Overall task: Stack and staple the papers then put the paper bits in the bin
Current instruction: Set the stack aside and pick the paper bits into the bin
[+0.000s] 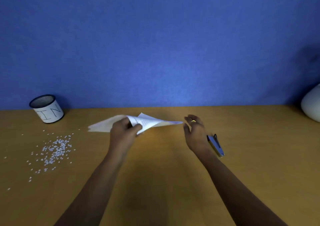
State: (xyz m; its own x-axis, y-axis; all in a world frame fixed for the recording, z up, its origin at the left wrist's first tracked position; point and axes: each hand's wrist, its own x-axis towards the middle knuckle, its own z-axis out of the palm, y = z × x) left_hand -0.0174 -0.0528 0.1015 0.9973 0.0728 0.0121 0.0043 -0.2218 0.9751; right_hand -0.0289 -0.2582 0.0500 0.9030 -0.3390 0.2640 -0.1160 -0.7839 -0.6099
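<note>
Blue wall behind, tan wooden desk below, and I look down on both hands near its middle. My left hand has fingers and thumb curled round the near edge of the papers, a loose sheaf lifted off the desk at 12 o'clock, its sheets splayed and uneven. My right hand hangs just beside the sheaf's right corner, fingers spread and relaxed, holding nothing. I cannot tell whether a fingertip touches the corner.

I judge this as the stacking step, not yet finished. Next I would want the right hand to take that corner and help square the edges, then reach for the stapler, which lies flat just beside my right wrist at 3 o'clock.

Scattered paper bits lie at 9 o'clock, not yet gathered. The mesh bin stands at 10 o'clock by the wall. Its white wrap shows the hand-drawn letters "IN", and anything before them curves out of sight. Print on the papers is too blurred to read.
</note>
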